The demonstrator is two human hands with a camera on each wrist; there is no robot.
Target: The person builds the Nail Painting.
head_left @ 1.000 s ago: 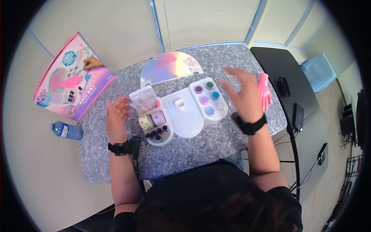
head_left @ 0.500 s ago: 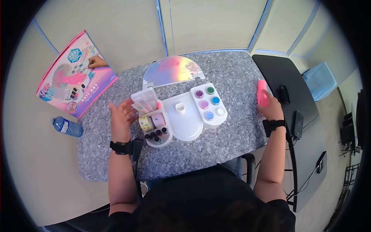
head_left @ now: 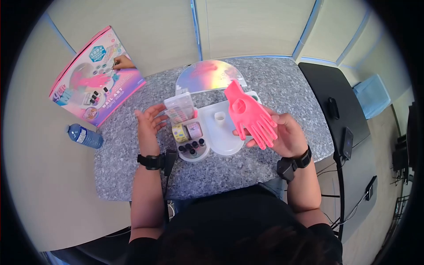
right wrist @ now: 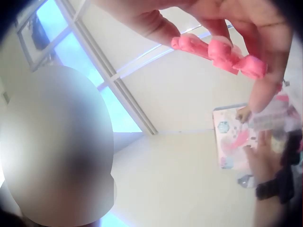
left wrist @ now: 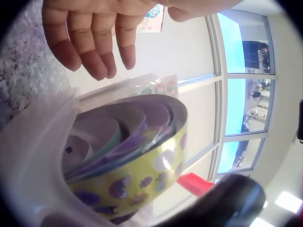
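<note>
In the head view, my right hand grips a pink plastic model hand by its finger end, thumb on top and other fingers beneath. The model hand is raised over the right part of the white tray and hides most of the paint pots there. The right wrist view shows its pink fingertips between my thumb and fingers. My left hand holds nothing, its fingers loosely bent beside a clear sticker case. A yellow patterned tape roll fills much of the left wrist view.
Several black-capped polish bottles stand in the tray's left section. Behind lies a shiny half-round panel. A nail art box and a water bottle are at the left; a black side table adjoins the right.
My right hand went to the pink model hand at the table's right, took hold of it and brought it left over the tray. My left hand has stayed beside the sticker case.
</note>
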